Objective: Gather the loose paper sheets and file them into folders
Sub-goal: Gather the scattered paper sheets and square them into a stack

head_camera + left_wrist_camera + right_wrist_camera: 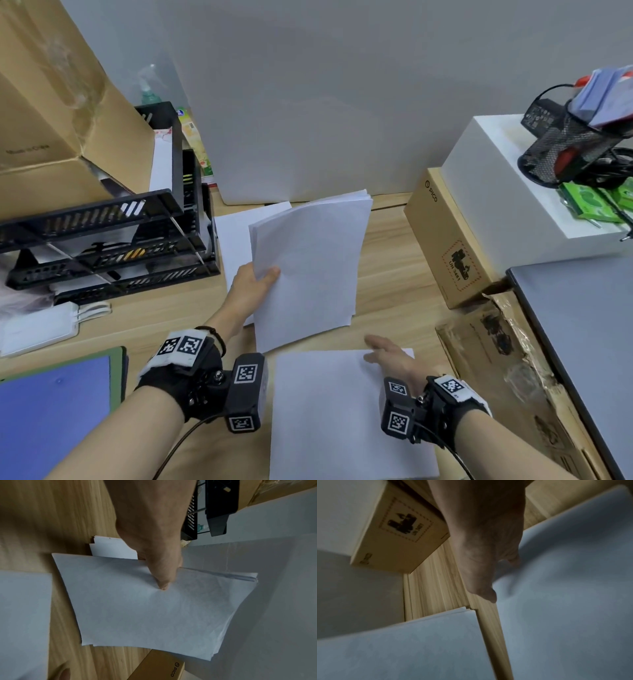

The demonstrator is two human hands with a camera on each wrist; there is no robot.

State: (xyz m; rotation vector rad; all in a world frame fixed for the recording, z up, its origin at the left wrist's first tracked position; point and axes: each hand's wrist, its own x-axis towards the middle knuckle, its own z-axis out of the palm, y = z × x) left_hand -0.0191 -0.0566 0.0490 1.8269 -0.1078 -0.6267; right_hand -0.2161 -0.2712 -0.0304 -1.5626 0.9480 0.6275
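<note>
On the far left there's a big brown cardboard box (51,113); it has some small print I can't read. In front of it sits a black stacked paper tray (102,240), and at the near left corner a blue folder (51,418) lies flat on the wooden bench (394,267).

Moving toward the middle: the left hand (251,284) has a stack of white sheets (308,267) pinched at its left edge, thumb on top and the other fingers tucked underneath. The stack runs off to the right and away from that grip, its far end lifted and bowed, the page edges fanned a little at the far corner. A single sheet (233,233) lies flat on the bench under and left of it.

Just nearer, another white sheet (342,418) lies flat on the bench. The right hand (394,356) is over its far right corner, fingers stretched out and holding nothing; it's blurry, so I can't tell if the fingertips actually touch the paper.

To the right, a tan carton (448,246) reads "PICO" along its edge, plus a battery warning label where I can make out "UN 3481". A white box (507,192) sits on it, carrying a black mesh pen cup (565,150) lying on its side.
</note>
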